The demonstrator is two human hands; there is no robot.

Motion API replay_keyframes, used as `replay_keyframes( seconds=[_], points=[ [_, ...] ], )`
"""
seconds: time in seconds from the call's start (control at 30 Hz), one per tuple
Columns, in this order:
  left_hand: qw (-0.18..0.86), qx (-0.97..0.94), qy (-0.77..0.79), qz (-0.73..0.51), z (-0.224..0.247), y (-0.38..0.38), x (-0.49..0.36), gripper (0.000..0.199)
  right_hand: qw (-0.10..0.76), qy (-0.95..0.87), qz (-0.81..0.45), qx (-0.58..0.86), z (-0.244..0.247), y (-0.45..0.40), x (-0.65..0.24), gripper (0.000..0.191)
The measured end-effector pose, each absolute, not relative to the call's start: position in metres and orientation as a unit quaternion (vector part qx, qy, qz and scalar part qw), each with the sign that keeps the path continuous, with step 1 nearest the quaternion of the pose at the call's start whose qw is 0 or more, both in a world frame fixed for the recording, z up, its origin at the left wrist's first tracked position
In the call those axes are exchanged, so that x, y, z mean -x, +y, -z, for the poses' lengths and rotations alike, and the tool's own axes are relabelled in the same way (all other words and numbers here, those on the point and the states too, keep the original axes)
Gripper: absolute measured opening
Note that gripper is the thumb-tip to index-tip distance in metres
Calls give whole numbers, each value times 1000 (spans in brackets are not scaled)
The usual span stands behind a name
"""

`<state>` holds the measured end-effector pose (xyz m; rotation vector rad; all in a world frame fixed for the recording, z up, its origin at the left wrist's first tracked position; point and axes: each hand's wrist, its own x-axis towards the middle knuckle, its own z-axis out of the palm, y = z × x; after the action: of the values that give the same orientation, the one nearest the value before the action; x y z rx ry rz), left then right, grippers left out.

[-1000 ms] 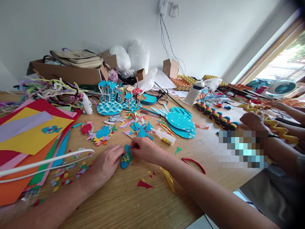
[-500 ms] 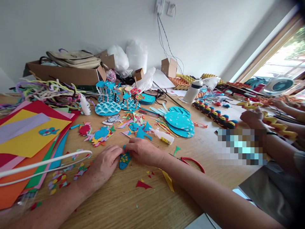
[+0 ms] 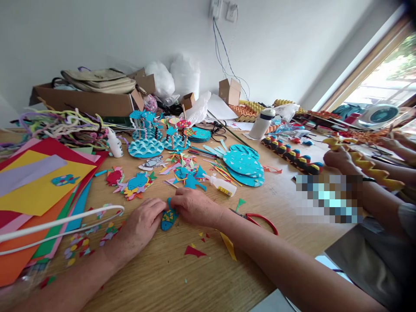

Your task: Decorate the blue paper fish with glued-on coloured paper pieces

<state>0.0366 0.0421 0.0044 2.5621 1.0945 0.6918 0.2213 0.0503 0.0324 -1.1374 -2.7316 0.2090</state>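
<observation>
Wooden tabletop [image 3: 182, 277], cluttered craft bench, white wall behind. Blue paper fish [image 3: 169, 216] lies flat on the wood in the near middle, right between my two hands; long axis runs near-left to far-right, tail end (the far tip) poking up by my right fingertips. My left hand [image 3: 141, 225] sits just left of the fish, fingers curled down and touching its left edge, pressing it rather than gripping. My right hand [image 3: 195, 206] comes in from the right, fingertips pinched down onto the far end of the fish; whether a small paper bit is between them I cannot tell. Both hands touch it, right one covers more of the far end, left one the near-left flank. Coloured triangles are stuck on the fish body.

Outward: red-handled scissors [image 3: 260, 219] just right of my right wrist, glue bottle [image 3: 221, 185] a little farther, paper scraps [image 3: 195, 250] near. Coloured paper sheets [image 3: 42, 186] stacked at left. Another person's hand [image 3: 339, 160] works far right on a zigzag yellow strip [image 3: 373, 171], well apart from mine.
</observation>
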Motion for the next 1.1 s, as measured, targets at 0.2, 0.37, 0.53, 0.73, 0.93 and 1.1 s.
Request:
replay_keyframes(
  seconds=[0.2,0.37,0.53,0.73,0.93,1.1],
  points=[
    [131,-886,374,-243,-4,42,-37,21,94,-914,-80,387,-34,50,-222,21],
    [129,-886,374,-241,-5,43,-37,22,115,-894,-117,417,-35,52,-224,20],
    [129,-885,378,-239,-5,42,-37,21,70,-873,-144,461,-40,52,-223,18],
    [131,-889,372,-234,-6,41,-37,20,-5,-855,-123,503,-50,48,-211,22],
    [130,-890,364,-242,-7,41,-37,20,-31,-825,-157,541,-54,49,-206,26],
    [121,-889,373,-237,-7,41,-37,20,-6,-818,-188,544,-47,55,-212,26]
  ],
)
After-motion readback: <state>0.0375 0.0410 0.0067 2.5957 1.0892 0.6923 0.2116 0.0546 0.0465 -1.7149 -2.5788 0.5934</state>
